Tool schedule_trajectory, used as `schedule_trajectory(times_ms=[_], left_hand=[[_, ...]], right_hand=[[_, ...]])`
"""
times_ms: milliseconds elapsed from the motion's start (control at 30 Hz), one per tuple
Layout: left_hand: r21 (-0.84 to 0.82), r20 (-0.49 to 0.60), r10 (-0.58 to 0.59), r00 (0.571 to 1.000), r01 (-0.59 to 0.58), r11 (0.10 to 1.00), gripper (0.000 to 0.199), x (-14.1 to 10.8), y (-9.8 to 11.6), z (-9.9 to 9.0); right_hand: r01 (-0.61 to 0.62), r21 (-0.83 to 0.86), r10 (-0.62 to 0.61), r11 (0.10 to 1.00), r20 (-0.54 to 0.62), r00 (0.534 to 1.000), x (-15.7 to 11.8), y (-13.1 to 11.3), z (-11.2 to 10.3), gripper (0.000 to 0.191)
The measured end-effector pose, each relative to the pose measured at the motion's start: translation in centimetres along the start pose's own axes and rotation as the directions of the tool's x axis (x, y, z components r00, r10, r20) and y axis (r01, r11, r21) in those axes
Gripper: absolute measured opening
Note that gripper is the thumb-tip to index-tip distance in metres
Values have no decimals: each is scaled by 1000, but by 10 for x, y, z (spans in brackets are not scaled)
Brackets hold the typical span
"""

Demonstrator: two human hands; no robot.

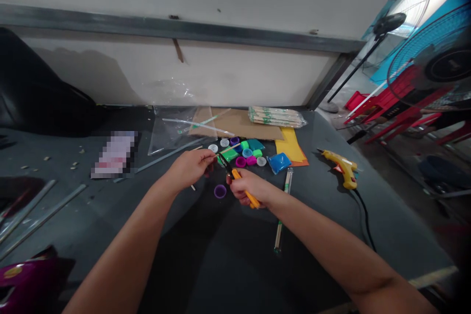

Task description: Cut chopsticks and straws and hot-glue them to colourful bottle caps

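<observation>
My left hand (195,168) pinches a thin wooden stick (232,148), which slants up to the right over the small pots. Wrapped around the orange handles of a pair of pliers (235,173) is my right hand (251,187). The black jaws of the pliers meet the stick close to my left fingertips; whether they are closed on it I cannot tell. A purple lid or shallow cup (220,191) lies between my hands on the dark table. Just beyond them sit several small coloured pots (247,153) and a blue packet (278,162).
A yellow glue gun (340,167) with a black cord lies at the right. Packed wooden sticks (275,117) rest on cardboard (235,123) at the back. A wrapped stick bundle (283,211) lies under my right forearm. A fan (441,64) stands beyond the table.
</observation>
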State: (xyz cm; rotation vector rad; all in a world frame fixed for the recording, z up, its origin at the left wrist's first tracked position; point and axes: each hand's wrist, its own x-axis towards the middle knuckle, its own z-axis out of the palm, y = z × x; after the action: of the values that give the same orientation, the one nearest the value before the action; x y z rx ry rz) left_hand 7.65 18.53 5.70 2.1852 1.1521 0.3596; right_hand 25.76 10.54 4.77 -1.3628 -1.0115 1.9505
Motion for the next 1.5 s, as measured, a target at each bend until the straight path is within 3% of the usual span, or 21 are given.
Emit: schedule_trajectory(times_ms=[100,200,367,467,533,600,700,800,1067,1167,1267,1400,1500], left_hand=[[234,-65,-18,998,33,972,27,-4,14,-1],[360,-117,-6,993,48,932,29,-6,20,0],[350,-148,2,989,50,935,28,-3,14,1],[351,-145,-8,989,59,935,27,-2,14,3],[363,-155,-22,988,78,929,26,-2,16,5],[398,-181,-44,982,114,910,26,-3,18,8],[467,-198,-70,978,157,870,27,-3,19,11],[509,-171,-97,980,172,843,28,-4,21,9],[553,-131,-137,982,187,812,28,-4,23,8],[509,-145,-124,982,182,841,26,-4,19,8],[335,-147,-98,984,143,931,24,-1,12,8],[27,-168,-18,986,23,999,27,6,1,16],[-115,-237,68,969,-97,989,28,9,-6,26]], right_hand=[[46,-92,-52,995,-61,997,5,0,1,27],[59,-86,-63,995,-46,997,5,-2,1,26],[39,-26,-38,999,7,999,1,-4,0,25],[62,-148,-67,987,-30,997,1,-4,-2,24],[111,-340,-147,934,-82,986,2,-3,-4,23],[144,-560,-253,816,-122,960,3,-4,-6,19],[97,-775,-334,625,-153,930,4,-5,-6,18],[17,-847,-315,531,-179,932,4,-3,-3,24],[-45,-906,-341,420,-204,918,9,10,7,31],[-44,-895,-347,444,-217,912,9,7,7,32],[30,-847,-351,531,-187,918,7,1,1,22],[139,-640,-286,755,-131,949,3,-5,-9,17],[108,-381,-157,918,-99,983,1,-4,-10,21]])
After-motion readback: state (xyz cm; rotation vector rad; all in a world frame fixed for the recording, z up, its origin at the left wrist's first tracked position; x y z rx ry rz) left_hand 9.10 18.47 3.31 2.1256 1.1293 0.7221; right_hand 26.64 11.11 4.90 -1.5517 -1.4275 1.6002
